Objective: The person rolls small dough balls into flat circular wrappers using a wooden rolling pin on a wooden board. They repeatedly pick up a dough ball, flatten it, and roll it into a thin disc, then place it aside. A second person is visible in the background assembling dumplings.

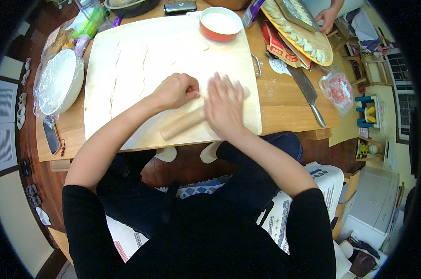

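My left hand (177,90) pinches the edge of a small piece of dough (202,94) over the floured wooden board (102,62). Beside it, my right hand (226,104), blurred by motion, lies palm down over a wooden rolling pin (182,123). The pin's near end sticks out to the left of that palm; most of the rest is hidden under it. A pale rounded lump, probably dough (246,92), shows just past my right fingers. Farther up the board lies a thin pale round, probably a dough wrapper (204,46).
A red bowl of white flour (221,22) stands at the board's far right. A cleaver (306,85) lies on the table to the right, below a tray of dumplings (315,48). Another person's hand (327,19) touches a metal tray. Left are a plastic-covered bowl (58,82) and phone (51,136).
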